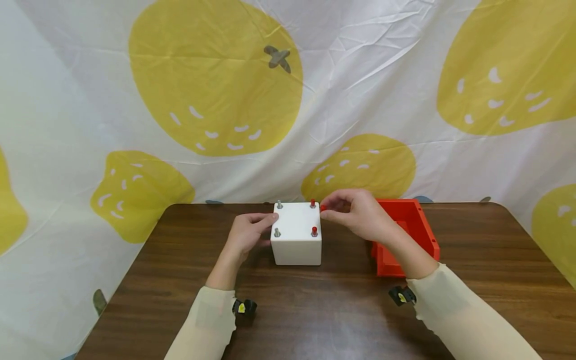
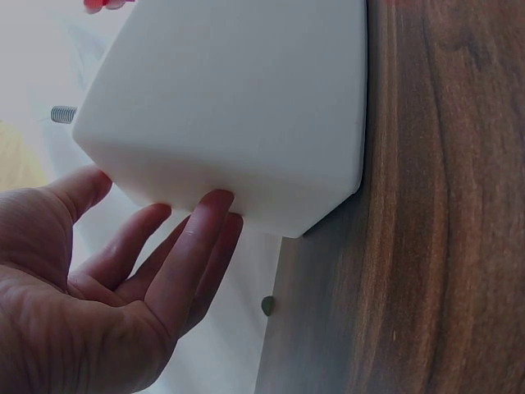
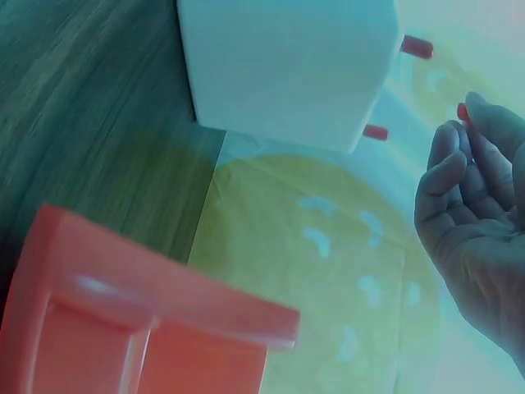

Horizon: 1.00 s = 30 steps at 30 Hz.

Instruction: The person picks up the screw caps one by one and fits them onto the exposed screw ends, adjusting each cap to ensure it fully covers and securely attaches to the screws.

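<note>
Already capped: two bolts [image 1: 314, 234] on the white box [image 1: 297, 232]; we see the upper right cap [image 1: 312, 202] and the lower right cap [image 1: 314, 229], both red, at the right corners of its top.
Bare bolts: two, as we count them, the upper left bolt [image 1: 279, 204] and the lower left bolt [image 1: 277, 232], with plain metal showing.
Progress: we judge about half of the capping done, with a third cap [image 3: 463, 112] in the fingers and the two left corners yet to be covered.
White box: upright on the brown table [image 1: 315, 310], a little below the middle of the head view, bolts pointing up.
Left hand [image 1: 247, 231]: loosely spread, a wide gap between thumb and fingers; we see the thumb at the box's upper left edge and fingertips against its left side, without curling round it.
Right hand [image 1: 357, 215]: thumb and forefinger pinched together on the third cap, other fingers bent; in the right wrist view we see that cap held apart from the box and its bolts.
Red bin [image 1: 413, 217]: right of centre in the head view, partly covered; we cannot tell whether caps lie inside.
</note>
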Each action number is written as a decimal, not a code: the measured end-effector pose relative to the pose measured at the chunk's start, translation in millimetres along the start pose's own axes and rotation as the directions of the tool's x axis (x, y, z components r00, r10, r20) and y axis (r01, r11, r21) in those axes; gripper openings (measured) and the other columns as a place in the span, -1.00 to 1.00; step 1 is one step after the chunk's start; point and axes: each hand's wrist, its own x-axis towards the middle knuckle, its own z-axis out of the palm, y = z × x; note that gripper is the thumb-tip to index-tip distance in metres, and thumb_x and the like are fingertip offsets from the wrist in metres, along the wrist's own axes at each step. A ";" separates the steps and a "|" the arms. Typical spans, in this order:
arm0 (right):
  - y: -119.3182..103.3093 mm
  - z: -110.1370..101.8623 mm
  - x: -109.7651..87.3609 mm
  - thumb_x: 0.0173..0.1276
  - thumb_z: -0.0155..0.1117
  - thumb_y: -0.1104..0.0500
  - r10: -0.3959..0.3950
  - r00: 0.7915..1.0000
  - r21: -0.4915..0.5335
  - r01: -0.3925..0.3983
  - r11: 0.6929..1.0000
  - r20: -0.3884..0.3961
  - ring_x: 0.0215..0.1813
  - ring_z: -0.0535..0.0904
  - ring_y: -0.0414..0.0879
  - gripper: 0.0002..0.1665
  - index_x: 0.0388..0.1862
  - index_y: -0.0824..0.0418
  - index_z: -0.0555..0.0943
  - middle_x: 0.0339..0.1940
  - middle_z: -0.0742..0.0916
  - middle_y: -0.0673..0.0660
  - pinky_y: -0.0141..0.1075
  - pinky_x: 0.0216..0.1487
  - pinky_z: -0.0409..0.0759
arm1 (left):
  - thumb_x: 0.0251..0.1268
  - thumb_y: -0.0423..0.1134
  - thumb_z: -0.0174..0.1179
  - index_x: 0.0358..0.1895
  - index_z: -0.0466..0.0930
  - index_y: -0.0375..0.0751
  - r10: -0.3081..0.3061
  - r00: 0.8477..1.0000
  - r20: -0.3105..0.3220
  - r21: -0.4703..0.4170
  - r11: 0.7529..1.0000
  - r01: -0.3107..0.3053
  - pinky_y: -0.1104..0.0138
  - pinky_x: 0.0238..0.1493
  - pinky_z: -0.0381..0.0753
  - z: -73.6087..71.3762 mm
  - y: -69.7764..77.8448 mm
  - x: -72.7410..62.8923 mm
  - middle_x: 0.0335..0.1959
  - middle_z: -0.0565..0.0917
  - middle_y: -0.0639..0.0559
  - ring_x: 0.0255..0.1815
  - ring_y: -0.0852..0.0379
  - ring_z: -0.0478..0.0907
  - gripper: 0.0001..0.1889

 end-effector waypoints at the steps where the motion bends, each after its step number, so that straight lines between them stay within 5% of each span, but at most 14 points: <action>1: -0.7 1.5 0.7 0.38 0.59 0.14 -0.004 1.000 0.001 0.004 1.000 0.002 -0.16 0.66 -0.02 -0.80 -0.05 0.08 0.80 -0.20 0.79 -0.02 -0.20 -0.15 0.73 | 0.45 -0.03 0.44 0.18 0.75 -0.33 0.000 1.000 0.000 -0.001 1.000 0.000 0.04 -0.05 0.82 0.0 -0.2 0.0 0.15 0.74 -0.19 0.02 -0.04 0.76 -0.54; 30: -17.6 46.0 25.1 0.35 0.58 0.22 -0.122 0.988 0.066 0.116 0.991 0.096 -0.50 0.62 -0.01 -0.87 -0.16 0.12 0.79 -0.39 0.72 -0.01 -0.22 -0.49 0.67 | 0.46 -0.05 0.43 0.17 0.75 -0.34 -0.012 1.000 0.008 -0.023 1.000 0.012 0.07 -0.08 0.83 0.4 1.2 0.2 0.13 0.74 -0.19 0.02 -0.06 0.75 -0.56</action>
